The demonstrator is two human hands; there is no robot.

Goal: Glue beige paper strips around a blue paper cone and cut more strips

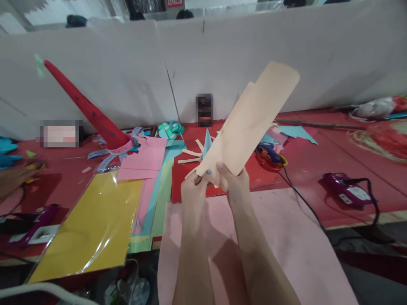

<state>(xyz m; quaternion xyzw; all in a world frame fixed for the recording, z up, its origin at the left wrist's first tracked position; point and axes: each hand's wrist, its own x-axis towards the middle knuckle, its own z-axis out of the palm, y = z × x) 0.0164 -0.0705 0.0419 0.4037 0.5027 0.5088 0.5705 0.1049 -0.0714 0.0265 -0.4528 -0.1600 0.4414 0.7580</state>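
My left hand [194, 188] and my right hand [234, 183] both pinch the lower end of a long peach-coloured paper strip [254, 116], which looks folded double. The strip rises up and to the right, above the red table [318, 144]. Both hands are closed on it, side by side, over a large pink sheet [295, 245] that lies in front of me. Thin peach offcuts [190, 154] lie just behind the hands.
A yellow sheet in plastic wrap [92, 224] and stacked pink, green and blue papers lie at left. A red cone [85, 108] leans at back left. Purple glue guns sit at right [348, 190] and left [38, 220]. Another person's hand [14, 178] is at far left. A white partition [127, 76] stands behind.
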